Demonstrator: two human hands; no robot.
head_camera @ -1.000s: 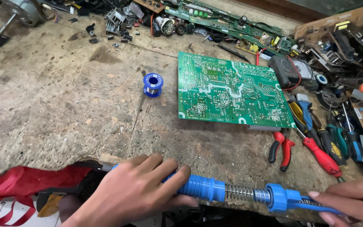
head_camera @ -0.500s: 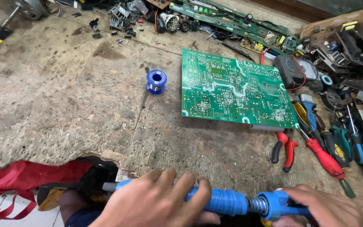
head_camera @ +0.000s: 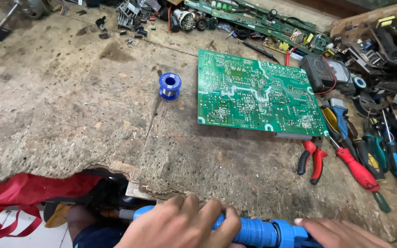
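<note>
My left hand (head_camera: 180,227) is wrapped around the barrel of a blue desoldering pump (head_camera: 253,232) held level along the bench's near edge. My right hand (head_camera: 341,234) grips the pump's plunger end, pressed in against the barrel so the spring is hidden. A green circuit board (head_camera: 253,92) lies solder side up in the middle of the bench, well beyond both hands. A blue spool of solder wire (head_camera: 169,86) stands just left of the board.
Red-handled pliers (head_camera: 312,160) and several screwdrivers (head_camera: 359,170) lie right of the board. A black multimeter (head_camera: 318,73), long green boards (head_camera: 253,20) and loose parts crowd the back edge. Red cloth (head_camera: 19,197) hangs below the broken front edge of the worn wooden bench (head_camera: 70,105).
My right hand has pushed the plunger leftward into the barrel; the exposed spring has closed up. Both hands and the pump have shifted lower in view.
</note>
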